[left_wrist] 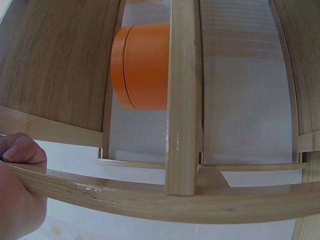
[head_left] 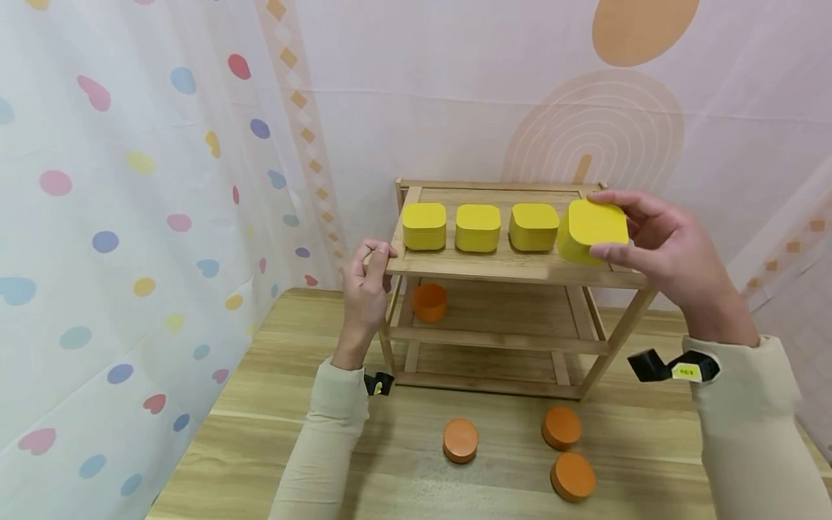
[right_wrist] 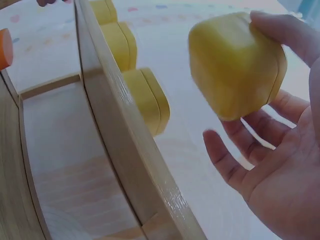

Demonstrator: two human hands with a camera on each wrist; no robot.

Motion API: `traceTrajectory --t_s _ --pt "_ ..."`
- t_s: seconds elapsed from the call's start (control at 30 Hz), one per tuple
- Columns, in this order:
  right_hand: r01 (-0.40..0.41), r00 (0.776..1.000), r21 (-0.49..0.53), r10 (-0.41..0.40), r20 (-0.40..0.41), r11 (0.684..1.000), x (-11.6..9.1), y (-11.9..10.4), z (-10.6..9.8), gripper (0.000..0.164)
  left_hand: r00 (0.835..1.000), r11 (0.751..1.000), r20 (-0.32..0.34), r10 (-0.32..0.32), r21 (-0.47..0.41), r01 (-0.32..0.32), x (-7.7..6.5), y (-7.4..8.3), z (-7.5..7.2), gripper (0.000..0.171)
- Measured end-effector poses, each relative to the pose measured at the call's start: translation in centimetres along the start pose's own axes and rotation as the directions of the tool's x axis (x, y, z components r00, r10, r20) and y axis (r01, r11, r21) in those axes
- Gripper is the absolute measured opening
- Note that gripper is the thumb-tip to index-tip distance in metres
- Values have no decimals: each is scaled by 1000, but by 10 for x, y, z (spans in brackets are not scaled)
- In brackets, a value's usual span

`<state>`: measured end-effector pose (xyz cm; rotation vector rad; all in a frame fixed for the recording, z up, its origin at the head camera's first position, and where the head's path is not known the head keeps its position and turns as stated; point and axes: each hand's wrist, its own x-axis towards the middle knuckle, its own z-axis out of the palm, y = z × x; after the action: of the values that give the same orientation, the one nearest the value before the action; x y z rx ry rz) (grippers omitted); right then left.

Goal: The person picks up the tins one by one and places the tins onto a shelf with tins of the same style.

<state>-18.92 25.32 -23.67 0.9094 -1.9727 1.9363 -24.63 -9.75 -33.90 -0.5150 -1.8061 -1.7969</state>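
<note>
Holds a yellow box (head_left: 594, 230) in the right hand (head_left: 676, 249), with thumb and fingers set wide on opposite sides, over the top shelf (head_left: 507, 196) near its right front corner and apart from it. Grips the left front corner of that same shelf with the left hand (head_left: 366, 285), thumb on top. Has three more yellow boxes (head_left: 477, 228) standing there in a row, from near the left edge toward the right. Shows one round orange container (head_left: 430, 302) on the middle shelf (head_left: 507, 310), near its left edge (seamed near one end in the left wrist view). Has three round orange pieces (head_left: 461, 440) on the table (head_left: 279, 375) in front of the wooden rack (head_left: 617, 343): one out from its front edge, two just beside each other toward its right front corner. Wears a black wrist mount (head_left: 710, 367) at each sleeve (head_left: 754, 433); bears on the right one a yellow label (head_left: 686, 372) (dark print, too small to read).
</note>
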Motion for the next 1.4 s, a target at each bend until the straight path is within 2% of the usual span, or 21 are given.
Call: traceTrajectory --t_s 0.23,0.33,0.43,0.57,0.73,0.87,1.03,1.27,1.33,1.4 --pt "-102 994 44 103 -24 994 10 8 -12 47 1000 1000 -5 -1 0 1 -1 2 2 32" --pt "-142 989 15 142 -49 990 11 11 -17 45 1000 1000 4 -2 3 2 -1 2 3 32" --pt "-208 975 -59 202 -88 976 13 13 -20 44 1000 1000 9 0 -2 0 -1 2 4 32" --pt "-286 956 -173 269 -117 943 16 15 -23 43 1000 1000 7 4 -8 -4 0 3 5 32" --pt "-321 947 -258 309 -88 911 18 19 -25 44 1000 1000 8 1 -22 -1 -1 3 5 33" --pt "-351 935 -363 342 -90 863 18 20 -25 45 1000 1000 8 -6 -30 6 -1 3 5 33" --pt "-391 917 -417 389 -95 820 19 19 -24 49 1000 1000 6 -4 -25 4 0 4 3 33" --pt "-432 879 -508 473 -53 746 24 18 -24 59 1000 1000 -5 -3 -24 3 0 3 0 32" --pt "-429 878 -521 476 -48 738 25 17 -23 60 1000 1000 -8 -2 -22 2 0 3 0 32" --pt "-419 882 -520 470 -38 744 26 18 -23 60 1000 1000 -12 3 -17 -3 0 2 -1 33"
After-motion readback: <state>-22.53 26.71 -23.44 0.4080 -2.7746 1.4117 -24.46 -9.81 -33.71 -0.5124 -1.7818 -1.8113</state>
